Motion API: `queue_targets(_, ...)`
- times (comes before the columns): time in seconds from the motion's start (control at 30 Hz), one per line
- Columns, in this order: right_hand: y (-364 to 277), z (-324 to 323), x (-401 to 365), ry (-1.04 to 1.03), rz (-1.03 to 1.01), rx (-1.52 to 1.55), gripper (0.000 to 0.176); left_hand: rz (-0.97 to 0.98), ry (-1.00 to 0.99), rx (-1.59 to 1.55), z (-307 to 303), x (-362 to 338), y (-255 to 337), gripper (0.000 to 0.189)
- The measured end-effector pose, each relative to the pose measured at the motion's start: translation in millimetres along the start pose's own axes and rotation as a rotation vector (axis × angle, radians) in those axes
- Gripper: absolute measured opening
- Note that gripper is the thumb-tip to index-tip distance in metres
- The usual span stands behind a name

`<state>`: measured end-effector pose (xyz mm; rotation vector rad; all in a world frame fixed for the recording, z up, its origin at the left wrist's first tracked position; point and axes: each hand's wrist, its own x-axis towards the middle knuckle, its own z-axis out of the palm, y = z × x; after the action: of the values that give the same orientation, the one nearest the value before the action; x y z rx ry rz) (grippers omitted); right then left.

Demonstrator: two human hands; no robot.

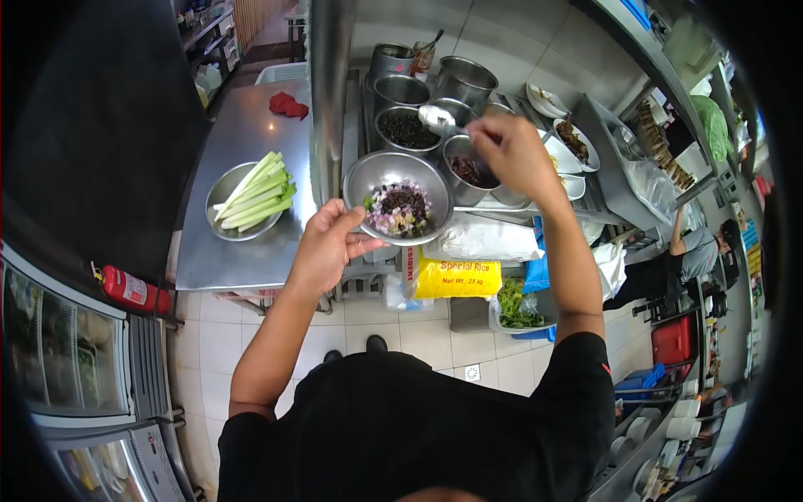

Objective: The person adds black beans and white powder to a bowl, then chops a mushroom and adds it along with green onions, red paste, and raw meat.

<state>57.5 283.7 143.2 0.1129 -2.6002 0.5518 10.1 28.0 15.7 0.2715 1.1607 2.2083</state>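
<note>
My left hand [326,243] grips the rim of a steel mixing bowl [355,180], thumb over the edge and fingers beneath. In the bowl lies a chopped purple-and-white mix [399,209], like diced onion, with dark bits on top and some green. My right hand [508,155] is closed on a spoon [437,117], somewhat blurred, its bowl pale and shiny. The spoon is over the steel pots, close to a pot of dark, bean-like contents [407,130]. Below my right hand stands a pot with dark red contents [468,167].
Several steel pots [467,79] crowd the shelf ahead. A bowl of cut green stalks [255,192] and a red cloth [288,105] lie on the left steel table [196,268]. A yellow rice sack [460,279] sits below. Another person [698,251] stands at far right.
</note>
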Motion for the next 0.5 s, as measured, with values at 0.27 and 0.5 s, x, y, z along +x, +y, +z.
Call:
queue_targets(0.27, 58, 53, 148, -0.233, 0.177, -0.507, 0.024, 0.002, -0.008, -0.022, 5, -10, -9, 0.009)
queue_targets(0.5, 86, 44, 168, -0.299, 0.133, -0.578, 0.026, -0.029, 0.023, -0.007, 1, -13, -9, 0.008)
